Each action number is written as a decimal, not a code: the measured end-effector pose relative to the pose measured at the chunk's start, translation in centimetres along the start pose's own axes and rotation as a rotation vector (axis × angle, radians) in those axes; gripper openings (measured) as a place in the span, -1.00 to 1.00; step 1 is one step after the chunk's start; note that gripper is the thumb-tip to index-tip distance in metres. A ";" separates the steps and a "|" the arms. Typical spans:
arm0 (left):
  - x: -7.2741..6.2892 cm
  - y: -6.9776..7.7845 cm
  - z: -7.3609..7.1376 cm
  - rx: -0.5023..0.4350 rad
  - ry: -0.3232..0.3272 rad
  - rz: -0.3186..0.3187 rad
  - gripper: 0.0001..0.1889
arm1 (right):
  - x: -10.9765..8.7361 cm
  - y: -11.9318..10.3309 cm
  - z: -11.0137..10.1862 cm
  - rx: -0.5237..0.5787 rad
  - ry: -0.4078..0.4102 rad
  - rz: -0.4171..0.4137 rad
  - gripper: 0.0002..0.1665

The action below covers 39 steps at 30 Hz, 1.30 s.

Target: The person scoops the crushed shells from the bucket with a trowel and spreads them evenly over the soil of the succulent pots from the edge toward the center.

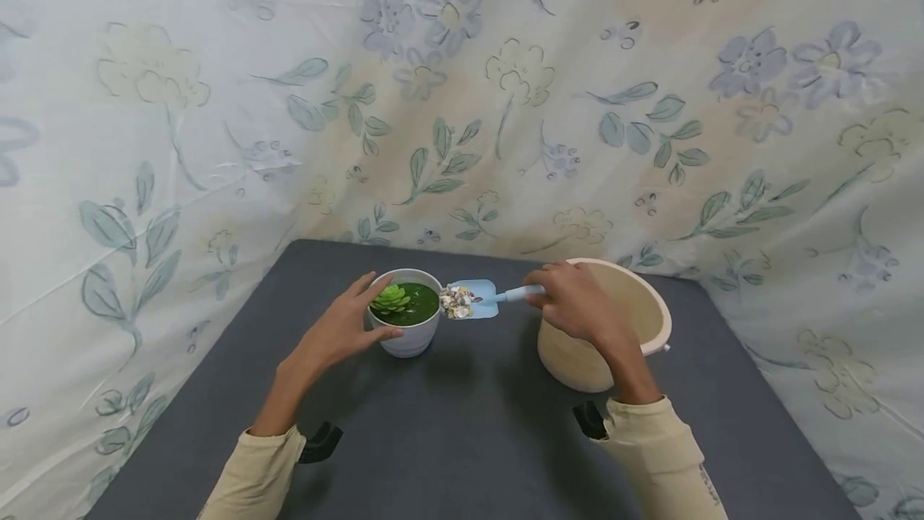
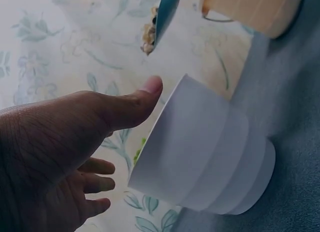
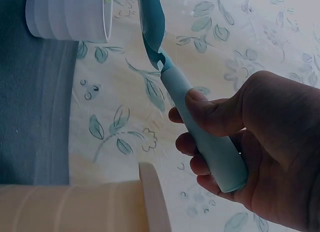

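Observation:
A light blue hand trowel (image 1: 487, 307) is gripped by its handle in my right hand (image 1: 577, 301), fingers wrapped round it in the right wrist view. Small mixed pebbles (image 1: 457, 302) lie on its blade, whose tip is at the right rim of a white ribbed pot (image 1: 407, 341). Inside the pot, a green succulent (image 1: 391, 298) stands at the left on a dark green surface. My left hand (image 1: 335, 331) spreads thumb and fingers about the pot's left side. In the left wrist view its thumb (image 2: 142, 94) is straight near the rim; contact is unclear.
A larger beige pot (image 1: 570, 355) with a wide, pale rim stands at the right, partly behind my right hand and forearm. Both pots are on a dark grey table (image 1: 447, 440). Flower-printed fabric (image 1: 462, 103) hangs behind the table and along its sides.

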<state>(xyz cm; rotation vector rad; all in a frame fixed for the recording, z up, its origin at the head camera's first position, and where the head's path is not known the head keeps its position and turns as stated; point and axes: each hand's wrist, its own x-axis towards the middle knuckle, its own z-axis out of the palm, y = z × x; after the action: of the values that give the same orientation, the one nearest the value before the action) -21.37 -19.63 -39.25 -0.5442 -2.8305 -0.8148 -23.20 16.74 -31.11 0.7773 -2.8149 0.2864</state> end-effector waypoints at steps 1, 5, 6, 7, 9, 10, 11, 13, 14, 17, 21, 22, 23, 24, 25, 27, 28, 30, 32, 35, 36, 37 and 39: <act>0.1 0.0 0.0 -0.002 -0.004 0.000 -0.02 | 0.1 -0.1 0.1 0.005 -0.005 0.004 -0.78; 0.3 -0.1 0.0 -0.014 -0.017 -0.006 -0.01 | 0.6 -0.4 0.3 0.026 -0.016 0.019 -0.77; 0.3 -0.1 0.0 -0.012 -0.021 -0.005 0.00 | 0.8 -0.5 0.4 0.030 -0.016 0.021 -0.77; 0.4 -0.1 0.1 -0.011 -0.024 -0.006 0.00 | 0.9 -0.5 0.5 0.027 -0.017 0.018 -0.77; 0.5 -0.2 0.1 -0.014 -0.038 -0.014 0.01 | 1.2 -0.6 0.7 0.024 -0.022 0.011 -0.77; 0.5 -0.3 0.2 -0.013 -0.047 -0.018 0.02 | 1.3 -0.7 0.8 0.020 -0.026 0.007 -0.77; 0.5 -0.3 0.2 -0.012 -0.054 -0.021 0.03 | 1.4 -0.8 0.9 0.017 -0.030 0.002 -0.78; 0.6 -0.3 0.3 -0.015 -0.065 -0.028 0.04 | 1.8 -1.1 1.1 0.007 -0.043 -0.012 -0.79; 0.7 -0.3 0.3 -0.016 -0.068 -0.030 0.05 | 2.0 -1.3 1.2 0.006 -0.050 -0.015 -0.79; 0.8 -0.2 0.3 -0.014 -0.073 -0.035 0.06 | 2.8 -1.9 1.5 -0.018 -0.074 -0.032 -0.81; 1.0 -0.4 0.5 -0.011 -0.084 -0.040 0.07 | 4.1 -3.1 2.0 -0.097 -0.103 -0.059 -0.82; 1.0 -0.4 0.6 -0.012 -0.087 -0.038 0.08 | 4.5 -3.5 2.1 -0.118 -0.110 -0.067 -0.82; 1.0 -0.5 0.7 -0.011 -0.090 -0.039 0.08 | 4.9 -3.9 2.2 -0.137 -0.117 -0.073 -0.83; 1.0 -0.5 0.7 -0.013 -0.093 -0.040 0.09 | 5.2 -4.3 2.2 -0.149 -0.127 -0.076 -0.82; 1.0 -0.6 0.8 -0.016 -0.095 -0.042 0.09 | 5.5 -4.7 2.3 -0.158 -0.138 -0.079 -0.82; 1.0 -0.6 0.9 -0.014 -0.101 -0.049 0.09 | 6.1 -5.4 2.3 -0.171 -0.163 -0.083 -0.82; 1.0 -0.6 0.9 -0.014 -0.105 -0.053 0.10 | 6.3 -5.8 2.2 -0.172 -0.176 -0.084 -0.82; 1.1 -0.7 1.0 -0.015 -0.114 -0.063 0.10 | 6.5 -6.2 2.1 -0.184 -0.192 -0.089 -0.84; 1.1 -0.7 1.1 -0.011 -0.120 -0.069 0.09 | 6.7 -6.5 2.0 -0.195 -0.198 -0.093 -0.87; 1.3 -0.7 1.0 -0.009 -0.120 -0.080 0.08 | 6.8 -6.9 1.8 -0.204 -0.191 -0.109 -0.90; 1.3 -0.7 1.0 -0.006 -0.117 -0.084 0.08 | 6.8 -7.0 1.8 -0.202 -0.189 -0.118 -0.89; 1.3 -0.7 0.9 -0.005 -0.114 -0.087 0.08 | 6.9 -7.1 1.7 -0.197 -0.187 -0.129 -0.89; 1.4 -0.7 0.8 0.001 -0.107 -0.091 0.08 | 7.0 -7.3 1.6 -0.195 -0.182 -0.154 -0.88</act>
<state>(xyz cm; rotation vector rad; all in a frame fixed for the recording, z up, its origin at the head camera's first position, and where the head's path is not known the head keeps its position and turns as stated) -22.99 -19.35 -39.98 -0.4756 -2.9726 -0.8226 -25.51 6.80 -29.98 1.0130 -2.8686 -0.0869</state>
